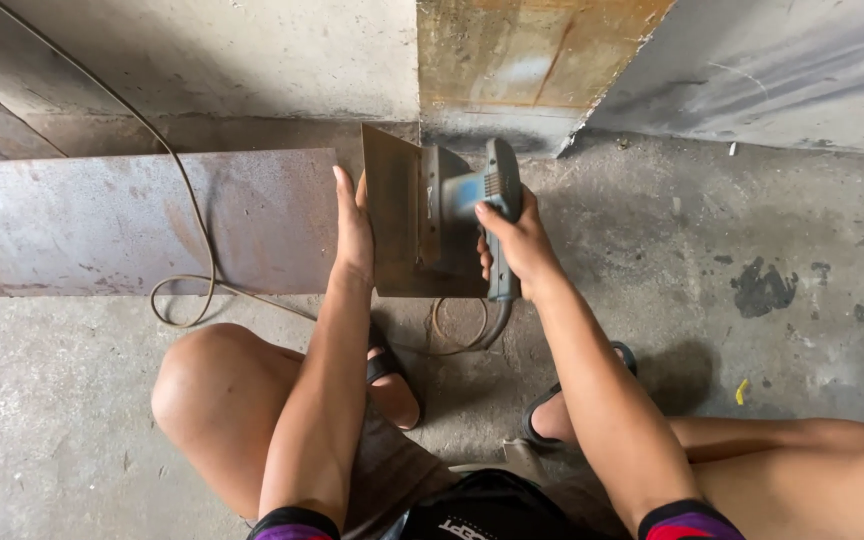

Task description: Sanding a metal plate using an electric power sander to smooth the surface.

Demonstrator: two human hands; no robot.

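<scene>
I see the right hand (514, 235) wrapped around the grey handle of an angle grinder (482, 205), its head laid against a small rusty steel plate (392, 215). The left hand (352, 225) lies flat with fingers straight, pressed on that plate's left edge. The plate stands tilted on the concrete floor (732, 330), just right of a long steel sheet (132, 220). The grinder's cable (187, 200) loops over the sheet.

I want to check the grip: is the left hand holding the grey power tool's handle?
No, the left hand rests flat against the rusty metal plate, while the right hand grips the grey power tool.
</scene>
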